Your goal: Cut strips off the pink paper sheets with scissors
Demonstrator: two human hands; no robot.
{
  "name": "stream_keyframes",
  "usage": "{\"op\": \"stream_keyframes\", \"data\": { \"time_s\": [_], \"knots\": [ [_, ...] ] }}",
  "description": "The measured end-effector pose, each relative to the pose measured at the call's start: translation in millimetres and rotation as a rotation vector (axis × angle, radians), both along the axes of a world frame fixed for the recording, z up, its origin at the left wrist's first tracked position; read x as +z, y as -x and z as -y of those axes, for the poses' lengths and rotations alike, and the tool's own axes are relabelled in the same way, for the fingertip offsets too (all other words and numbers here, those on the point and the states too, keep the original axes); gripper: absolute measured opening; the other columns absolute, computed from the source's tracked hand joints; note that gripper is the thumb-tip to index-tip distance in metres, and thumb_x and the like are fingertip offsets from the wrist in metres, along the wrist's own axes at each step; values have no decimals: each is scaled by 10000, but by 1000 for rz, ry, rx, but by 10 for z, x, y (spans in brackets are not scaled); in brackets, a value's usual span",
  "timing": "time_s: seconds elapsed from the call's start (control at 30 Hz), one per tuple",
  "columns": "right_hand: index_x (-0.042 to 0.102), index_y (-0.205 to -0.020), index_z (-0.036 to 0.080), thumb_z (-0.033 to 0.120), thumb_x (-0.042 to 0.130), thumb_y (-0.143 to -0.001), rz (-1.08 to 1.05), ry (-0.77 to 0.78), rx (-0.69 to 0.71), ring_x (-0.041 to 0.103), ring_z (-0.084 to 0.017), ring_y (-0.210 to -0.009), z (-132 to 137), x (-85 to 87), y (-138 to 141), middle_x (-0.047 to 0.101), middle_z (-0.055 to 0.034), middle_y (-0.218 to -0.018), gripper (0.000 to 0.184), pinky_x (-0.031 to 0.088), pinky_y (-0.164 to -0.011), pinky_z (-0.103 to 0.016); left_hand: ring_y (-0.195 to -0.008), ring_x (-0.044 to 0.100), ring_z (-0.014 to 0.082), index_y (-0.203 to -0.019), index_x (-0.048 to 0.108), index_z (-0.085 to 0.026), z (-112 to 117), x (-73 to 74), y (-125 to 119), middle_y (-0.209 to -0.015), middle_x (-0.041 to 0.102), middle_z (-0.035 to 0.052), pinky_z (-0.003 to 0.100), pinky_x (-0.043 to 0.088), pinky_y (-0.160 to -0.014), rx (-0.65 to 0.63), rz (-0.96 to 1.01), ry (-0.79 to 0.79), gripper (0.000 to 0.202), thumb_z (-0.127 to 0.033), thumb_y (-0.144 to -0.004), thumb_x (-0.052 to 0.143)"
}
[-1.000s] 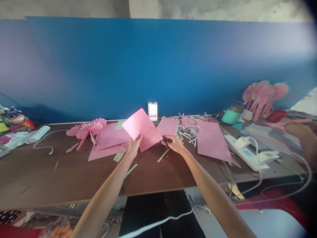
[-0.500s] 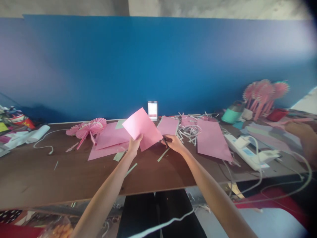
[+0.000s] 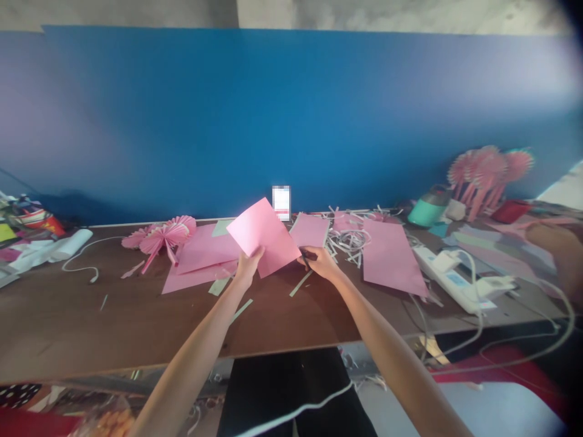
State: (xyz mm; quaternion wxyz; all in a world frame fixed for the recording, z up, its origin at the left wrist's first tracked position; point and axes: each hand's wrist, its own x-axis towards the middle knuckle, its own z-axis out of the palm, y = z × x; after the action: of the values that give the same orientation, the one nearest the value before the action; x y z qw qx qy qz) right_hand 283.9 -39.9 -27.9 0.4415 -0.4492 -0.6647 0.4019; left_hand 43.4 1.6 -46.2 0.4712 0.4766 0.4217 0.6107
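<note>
My left hand pinches the lower edge of a pink paper sheet, which is raised and tilted above the brown table. My right hand is closed round dark scissors at the sheet's right edge. More pink sheets lie flat beneath and to the left, and another pink sheet lies to the right.
Folded pink paper fans lie at the left, more fans stand at the far right. White paper strips, a teal container, a white power strip with cables, and another person's arm at the right edge.
Almost nothing has moved; the raised pink sheet and both hands hold nearly the same place.
</note>
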Motion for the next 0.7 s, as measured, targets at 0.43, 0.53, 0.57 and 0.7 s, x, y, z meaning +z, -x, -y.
{"op": "stream_keyframes", "data": {
  "time_s": [0.43, 0.53, 0.57, 0.7],
  "knots": [
    [662, -1070, 148, 414, 630, -714, -15, -30, -10, 518, -124, -544, 8, 11, 29, 609, -14, -686, 446, 435, -540, -252, -1136, 558, 242, -1142, 604, -191, -7, -6, 7, -1162, 634, 93, 415, 375, -1048, -33, 6, -26, 527, -320, -657, 765],
    [662, -1071, 148, 400, 623, -718, -17, -31, -16, 516, -126, -546, 8, 12, 30, 608, -15, -682, 436, 436, -543, -254, -1138, 556, 240, -1141, 605, -194, -18, -25, 4, -1173, 628, 93, 411, 381, -1044, -39, -1, -18, 513, -319, -667, 757],
    [663, -1070, 150, 393, 619, -720, -17, -35, -18, 515, -125, -545, 5, 8, 28, 608, -15, -682, 428, 436, -545, -255, -1144, 552, 237, -1149, 599, -198, -20, -31, 1, -1182, 623, 92, 411, 380, -1045, -34, 0, -17, 520, -317, -668, 756],
    [661, -1075, 155, 338, 606, -719, -22, -36, -17, 520, -124, -546, -13, -11, 15, 604, -10, -678, 404, 434, -546, -251, -1159, 543, 229, -1170, 579, -201, -15, -36, -16, -1197, 615, 93, 407, 366, -1054, -4, 16, -25, 555, -304, -658, 764]
  ]
}}
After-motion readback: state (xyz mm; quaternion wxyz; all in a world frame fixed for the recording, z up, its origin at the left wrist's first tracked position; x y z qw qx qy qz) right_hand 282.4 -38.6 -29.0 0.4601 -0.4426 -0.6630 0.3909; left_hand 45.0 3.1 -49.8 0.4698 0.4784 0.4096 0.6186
